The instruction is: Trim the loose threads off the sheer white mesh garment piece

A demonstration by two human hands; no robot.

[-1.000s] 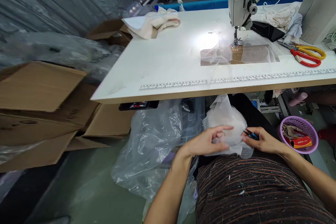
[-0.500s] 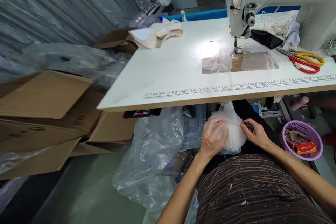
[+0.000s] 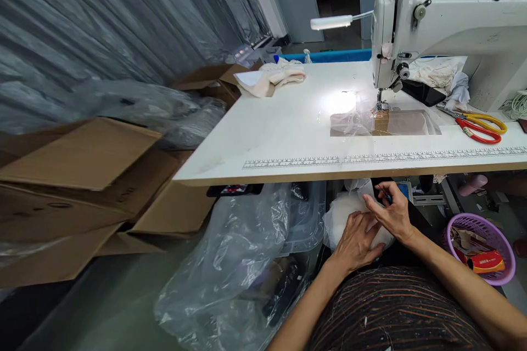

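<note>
White sheer fabric: bundled below the near edge of white table; likely light, soft, easily snagged; best held by gathered folds. Left hand: laid over it, grip unclear. Right hand: holding small blue tool. Sewing machine: atop table. Cardboard box: left of table.

The fabric is white, the clothing dark with brown stripes.
</note>
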